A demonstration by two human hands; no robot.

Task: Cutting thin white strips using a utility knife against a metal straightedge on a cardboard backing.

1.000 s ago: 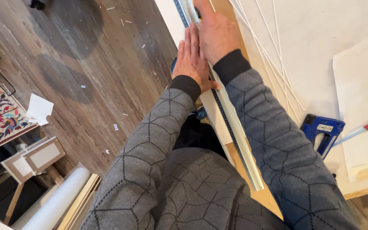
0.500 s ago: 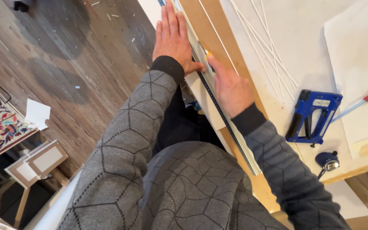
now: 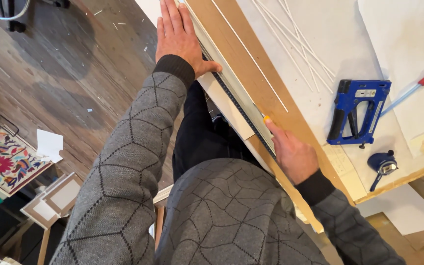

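Note:
My left hand [image 3: 177, 37] lies flat, fingers together, pressing down on the far part of a long metal straightedge [image 3: 236, 105] that runs along the table's near edge. The straightedge rests on a white board [image 3: 229, 118] beside a brown cardboard sheet [image 3: 236, 54]. My right hand [image 3: 293, 154] is closed around a small cutter; only its yellow tip [image 3: 267, 119] shows, set against the straightedge's edge closer to my body. Both arms wear grey patterned sleeves.
On the table's white paper lie thin white strips [image 3: 290, 44], a blue staple gun [image 3: 357, 110], a red-capped pen [image 3: 408, 93] and a small blue round tool [image 3: 383, 164]. Down on the wooden floor are a floral picture [image 3: 1, 162], pale frames [image 3: 55, 196] and a paper scrap [image 3: 50, 145].
My right hand has slid down along the straightedge toward my body, away from my left hand. The left hand has stayed pressed on the straightedge's far part.

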